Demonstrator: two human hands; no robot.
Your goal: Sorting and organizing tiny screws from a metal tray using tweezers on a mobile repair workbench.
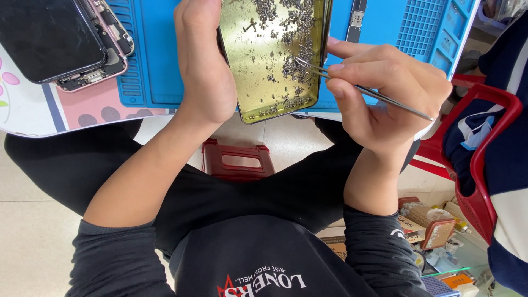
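Holding the gold metal tin [258,66] by its left edge, my left hand [201,66] keeps fingers closed around it in the upper middle of the frame. Many small screws [291,66] lie inside the tin. My right hand [385,96], at the right of the tin, pinches thin tweezers [357,88], and their tips reach among the screws. In the upper left corner an opened phone [66,44] lies partly on the blue work mat [148,71].

1 gold tin [250,66] of many tiny screws [291,69], 1 tweezers [363,89], 1 opened phone [66,41], 1 blue mat [154,66].
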